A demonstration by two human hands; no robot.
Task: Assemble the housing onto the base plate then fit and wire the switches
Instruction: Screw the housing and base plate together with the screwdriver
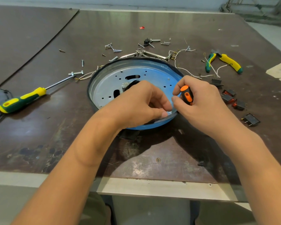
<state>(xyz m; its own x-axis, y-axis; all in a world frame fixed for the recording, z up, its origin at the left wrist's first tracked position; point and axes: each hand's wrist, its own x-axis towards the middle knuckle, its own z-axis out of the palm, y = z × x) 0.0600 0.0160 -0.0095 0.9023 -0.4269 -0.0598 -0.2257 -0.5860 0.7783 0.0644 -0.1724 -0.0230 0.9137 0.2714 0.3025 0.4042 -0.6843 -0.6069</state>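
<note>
Right hand [199,98] grips orange screwdriver [187,95], tip seemingly at housing [104,75] rim.

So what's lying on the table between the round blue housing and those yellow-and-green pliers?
In the head view, loose white wires with small metal terminals trail across the table between the blue housing and the pliers.

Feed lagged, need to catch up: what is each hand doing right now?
Left hand: fingers curled, pinching at the near rim of the blue housing; what it pinches is hidden.
Right hand: closed around the orange-and-black screwdriver.
</note>
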